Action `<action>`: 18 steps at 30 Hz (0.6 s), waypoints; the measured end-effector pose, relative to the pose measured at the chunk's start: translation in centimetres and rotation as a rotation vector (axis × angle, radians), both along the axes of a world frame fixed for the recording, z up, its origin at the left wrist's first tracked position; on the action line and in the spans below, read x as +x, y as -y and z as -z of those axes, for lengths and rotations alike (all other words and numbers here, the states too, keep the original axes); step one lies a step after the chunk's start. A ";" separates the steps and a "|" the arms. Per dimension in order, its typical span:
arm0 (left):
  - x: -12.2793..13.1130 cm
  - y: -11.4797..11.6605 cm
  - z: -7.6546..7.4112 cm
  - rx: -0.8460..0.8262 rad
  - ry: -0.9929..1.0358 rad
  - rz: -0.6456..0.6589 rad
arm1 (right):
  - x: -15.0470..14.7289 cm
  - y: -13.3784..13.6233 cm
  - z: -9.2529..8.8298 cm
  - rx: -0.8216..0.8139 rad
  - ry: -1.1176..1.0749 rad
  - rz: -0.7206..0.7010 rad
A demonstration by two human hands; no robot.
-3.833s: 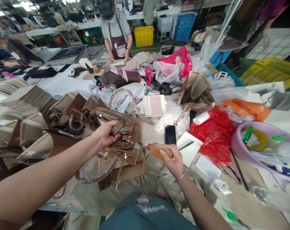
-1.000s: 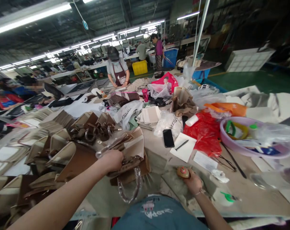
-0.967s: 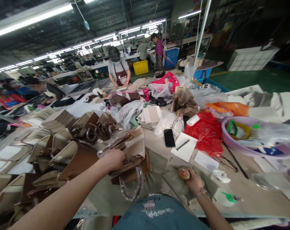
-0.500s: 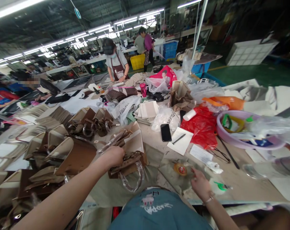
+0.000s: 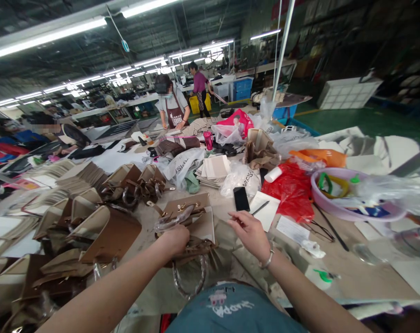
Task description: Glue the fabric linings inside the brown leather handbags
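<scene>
A brown handbag [image 5: 199,225] lies on the worktable in front of me, its flap spread away from me. Clear plastic film wraps its handles, and one handle loops toward my body. My left hand [image 5: 176,238] is closed on the gathered side of the bag, with its fingertips hidden in the folds. To the right of the bag, my right hand [image 5: 250,233] hovers with fingers bent and partly spread, and I see nothing in it. Just beyond the right hand are a black phone [image 5: 241,199] and a pen [image 5: 261,207] on white paper [image 5: 270,213].
Several similar brown bags [image 5: 109,233] crowd the left side. Stacked panels [image 5: 214,170] and a red plastic bag [image 5: 289,192] lie farther back. On the right are a lilac basin [image 5: 355,213] and a clear jar [image 5: 413,241]. A co-worker [image 5: 173,106] stands across the table.
My right hand has moved left and up from a round orange item, which no longer shows, toward the handbag. The bag's flap now lies spread out farther; my left hand stays on the bag.
</scene>
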State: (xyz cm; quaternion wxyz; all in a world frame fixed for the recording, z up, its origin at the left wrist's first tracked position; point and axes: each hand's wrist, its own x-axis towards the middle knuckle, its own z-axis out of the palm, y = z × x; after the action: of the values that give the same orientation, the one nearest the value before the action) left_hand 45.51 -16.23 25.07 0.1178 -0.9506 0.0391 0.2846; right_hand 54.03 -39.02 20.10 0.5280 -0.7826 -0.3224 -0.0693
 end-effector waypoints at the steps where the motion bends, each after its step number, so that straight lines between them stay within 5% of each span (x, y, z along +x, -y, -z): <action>1: -0.2 -0.1 0.1 -0.002 -0.001 -0.004 | 0.3 -1.2 0.1 -0.010 0.031 -0.001; 10: -0.9 -1.7 0.7 -0.041 -0.078 0.007 | 2.0 -9.1 0.8 -0.276 0.319 -0.034; 18: -1.8 -3.2 0.4 -0.005 -0.114 0.027 | 3.8 -9.6 1.4 -0.196 0.260 0.105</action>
State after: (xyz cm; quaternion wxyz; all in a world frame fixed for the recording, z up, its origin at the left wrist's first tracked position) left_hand 43.70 -13.01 24.68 0.1169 -0.9325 0.0591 0.3365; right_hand 57.88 -29.37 18.69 0.3986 -0.8306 -0.3519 -0.1657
